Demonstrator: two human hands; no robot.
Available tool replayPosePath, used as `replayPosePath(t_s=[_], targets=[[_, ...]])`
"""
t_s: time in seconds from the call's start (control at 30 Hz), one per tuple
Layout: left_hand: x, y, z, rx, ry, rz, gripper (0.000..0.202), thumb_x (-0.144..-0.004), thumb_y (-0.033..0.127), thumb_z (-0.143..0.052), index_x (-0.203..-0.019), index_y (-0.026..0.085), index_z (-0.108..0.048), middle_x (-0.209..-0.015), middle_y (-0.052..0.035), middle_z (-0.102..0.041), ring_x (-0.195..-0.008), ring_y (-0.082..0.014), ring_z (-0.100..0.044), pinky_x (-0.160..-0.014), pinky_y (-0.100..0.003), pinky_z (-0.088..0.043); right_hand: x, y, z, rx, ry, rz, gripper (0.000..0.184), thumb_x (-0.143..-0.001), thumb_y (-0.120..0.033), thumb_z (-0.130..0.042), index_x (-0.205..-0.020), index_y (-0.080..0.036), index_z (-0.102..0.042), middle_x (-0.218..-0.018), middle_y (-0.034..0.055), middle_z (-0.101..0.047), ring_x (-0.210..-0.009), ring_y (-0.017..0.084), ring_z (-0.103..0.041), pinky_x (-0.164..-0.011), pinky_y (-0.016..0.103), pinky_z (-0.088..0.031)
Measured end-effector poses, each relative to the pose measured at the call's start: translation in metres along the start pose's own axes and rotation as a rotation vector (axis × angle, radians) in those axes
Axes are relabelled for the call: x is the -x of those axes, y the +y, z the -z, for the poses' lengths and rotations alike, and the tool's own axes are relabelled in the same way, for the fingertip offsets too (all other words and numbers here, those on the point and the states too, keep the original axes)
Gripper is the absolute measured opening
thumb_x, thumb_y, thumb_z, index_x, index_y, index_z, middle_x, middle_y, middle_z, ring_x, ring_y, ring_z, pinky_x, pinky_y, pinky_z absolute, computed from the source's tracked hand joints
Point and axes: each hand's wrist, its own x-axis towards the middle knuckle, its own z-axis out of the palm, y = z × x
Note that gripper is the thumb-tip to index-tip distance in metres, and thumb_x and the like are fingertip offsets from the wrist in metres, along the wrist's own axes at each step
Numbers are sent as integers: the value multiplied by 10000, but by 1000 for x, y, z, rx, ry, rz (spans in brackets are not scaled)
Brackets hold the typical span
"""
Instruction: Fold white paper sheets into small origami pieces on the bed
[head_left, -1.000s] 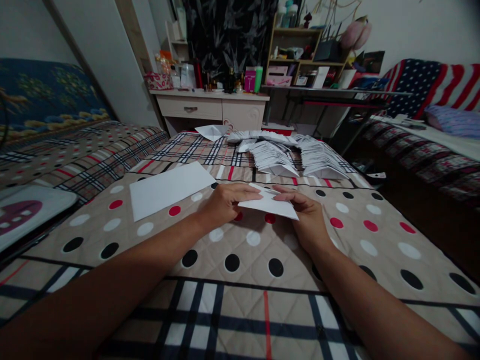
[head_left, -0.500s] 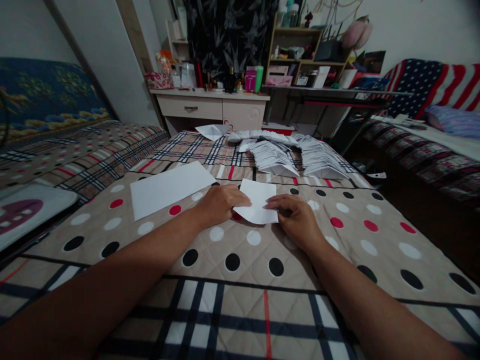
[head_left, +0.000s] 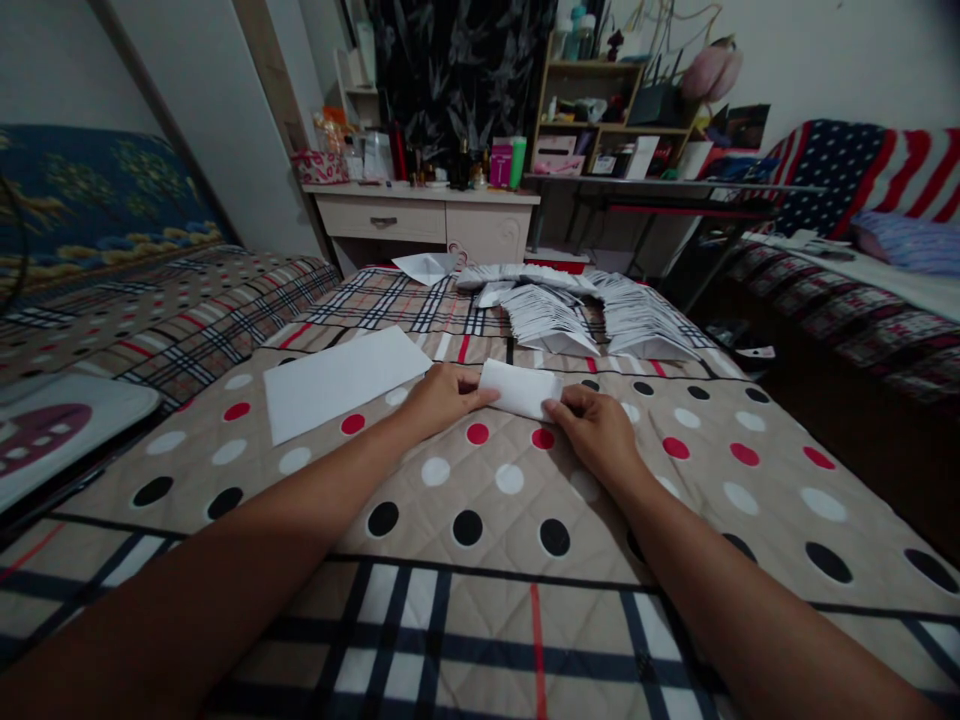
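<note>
A small sheet of white paper (head_left: pixel 520 388), folded over into a narrow rectangle, is held just above the bed cover between my two hands. My left hand (head_left: pixel 444 396) pinches its left end, thumb in front. At the lower right corner, my right hand (head_left: pixel 592 420) grips the paper between thumb and fingers. Left of my left hand lies a larger stack or sheet of white paper (head_left: pixel 341 385), flat on the cover. Beyond the hands sit rows of folded white papers (head_left: pixel 551 318), packed closely, with another row of folded papers (head_left: pixel 645 315) to their right.
The bed cover (head_left: pixel 495 540) has dots and plaid bands. A loose folded paper (head_left: pixel 425 266) lies near its far edge. A white board with a purple patch (head_left: pixel 56 430) is at left. Behind stand a drawer cabinet (head_left: pixel 420 220) and a shelf desk (head_left: pixel 600 120).
The paper between my hands has gone from an open, taller sheet to a folded, shorter strip. My right hand has shifted slightly, its thumb now on the paper's front.
</note>
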Motion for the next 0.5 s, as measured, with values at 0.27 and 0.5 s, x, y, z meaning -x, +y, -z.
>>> replayPosePath(t_s=[0.27, 0.5], targets=[[-15, -3, -13, -133, 175, 163, 272, -688, 444, -724, -699, 172, -723, -645, -34, -674, -576, -154, -580, -538, -252, -381, -12, -6, -7, 169, 138, -12, 198, -733, -353, -654, -587, -220, -673, -1012, 47, -729, -749, 199, -642, -545, 282, -355], [-13, 2, -14, -190, 197, 185, 284, -716, 458, -698, -692, 175, -700, -620, -17, -636, -573, -147, -555, -543, -255, -364, -16, -6, -10, 142, 137, -155, 220, -699, -415, -671, -577, -233, -680, -564, 15, -651, -543, 175, -585, -470, 268, -278]])
